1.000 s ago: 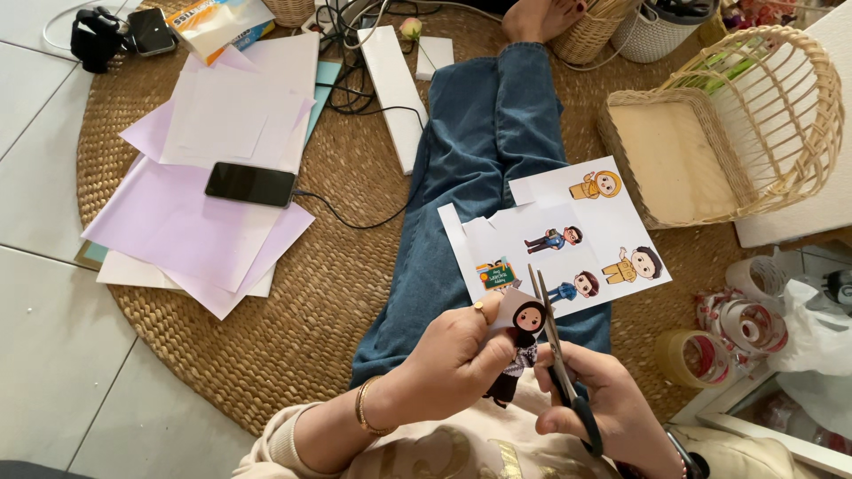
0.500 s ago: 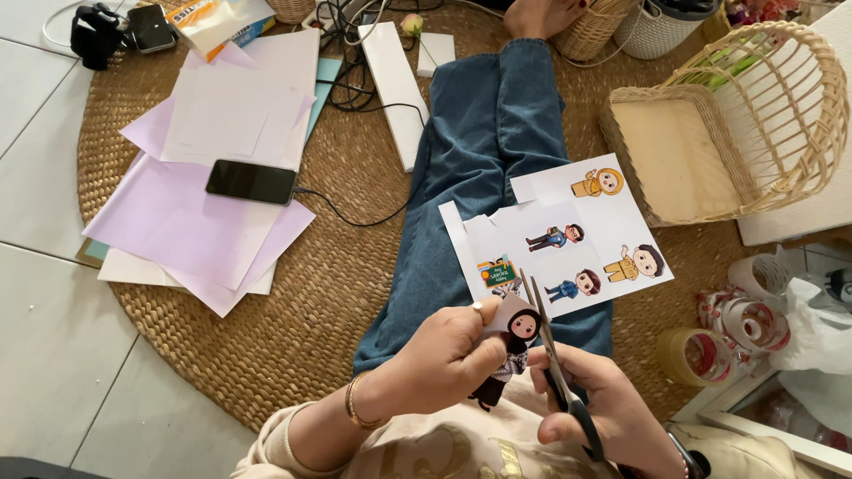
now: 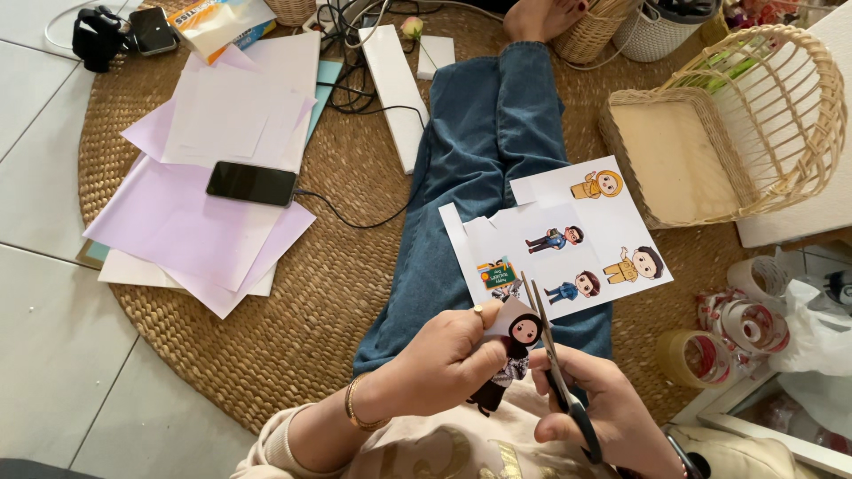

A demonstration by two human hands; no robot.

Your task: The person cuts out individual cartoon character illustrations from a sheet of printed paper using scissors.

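My left hand (image 3: 444,362) pinches a small paper cutout of a cartoon figure (image 3: 512,353) in dark clothes. My right hand (image 3: 599,410) grips black-handled scissors (image 3: 552,369), blades pointing up and slightly apart, cutting along the figure's right edge. Just beyond, a white printed sheet (image 3: 568,232) with several cartoon figures lies on my outstretched leg in blue jeans (image 3: 479,177); its left part has pieces cut away.
A round woven mat (image 3: 293,293) covers the tiled floor. Lilac and white papers (image 3: 191,213) lie at left with a black phone (image 3: 251,184) and cable on them. A wicker basket (image 3: 737,133) stands at right, tape rolls (image 3: 737,324) below it.
My left hand has turned the cutout figure slightly and lifted it. The scissors have moved further up along its edge. The printed sheet has not moved.
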